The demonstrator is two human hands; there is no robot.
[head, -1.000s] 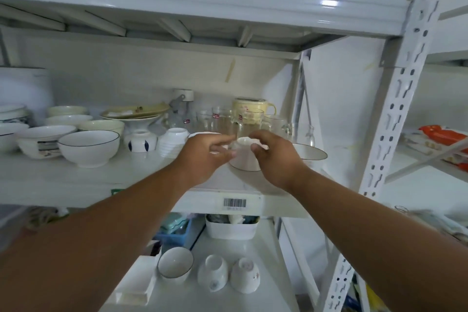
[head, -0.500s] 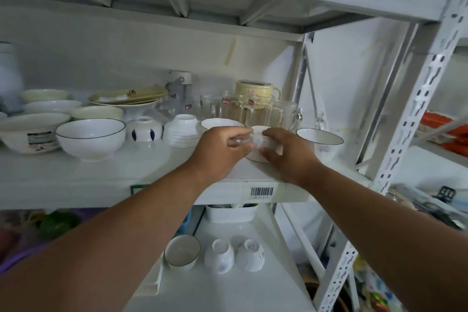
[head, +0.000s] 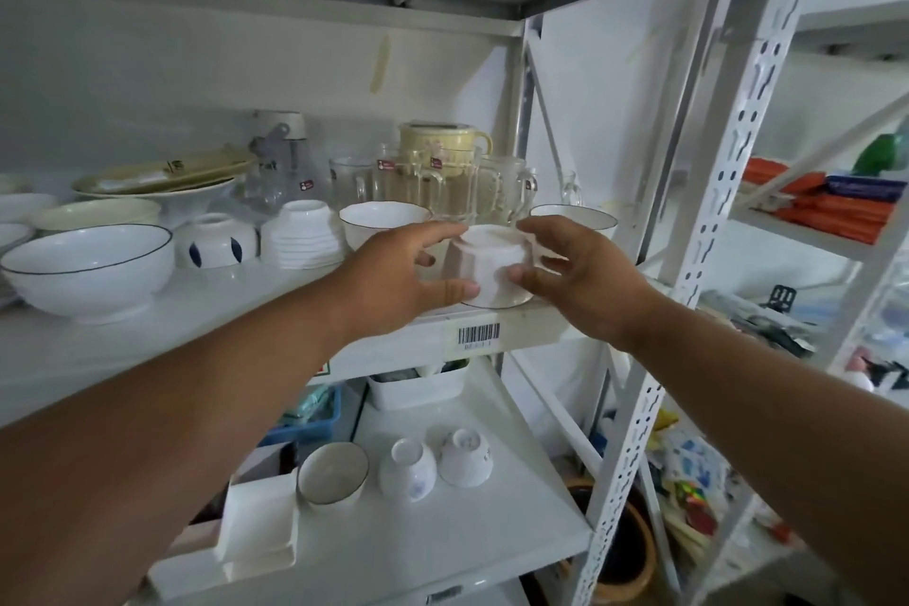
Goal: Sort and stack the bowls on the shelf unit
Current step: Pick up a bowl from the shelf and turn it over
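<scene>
A small white bowl (head: 492,267) sits upside down at the front edge of the middle shelf (head: 206,315), just above a barcode label (head: 478,335). The left hand (head: 398,278) grasps its left side, thumb at the lower rim; the right hand (head: 578,268) grasps the right side, thumb on the wall. Just behind stand two upright dark-rimmed bowls (head: 383,219), then glass mugs (head: 442,185). Further left sit a stack of ribbed white bowls (head: 301,234), a blue-leaf bowl (head: 216,244) and a large dark-rimmed bowl (head: 91,271). Three small bowls (head: 393,467) rest on the lower shelf (head: 442,531).

Two bare forearms, sleeveless to the frame edge; unadorned hands (head: 393,276).
</scene>
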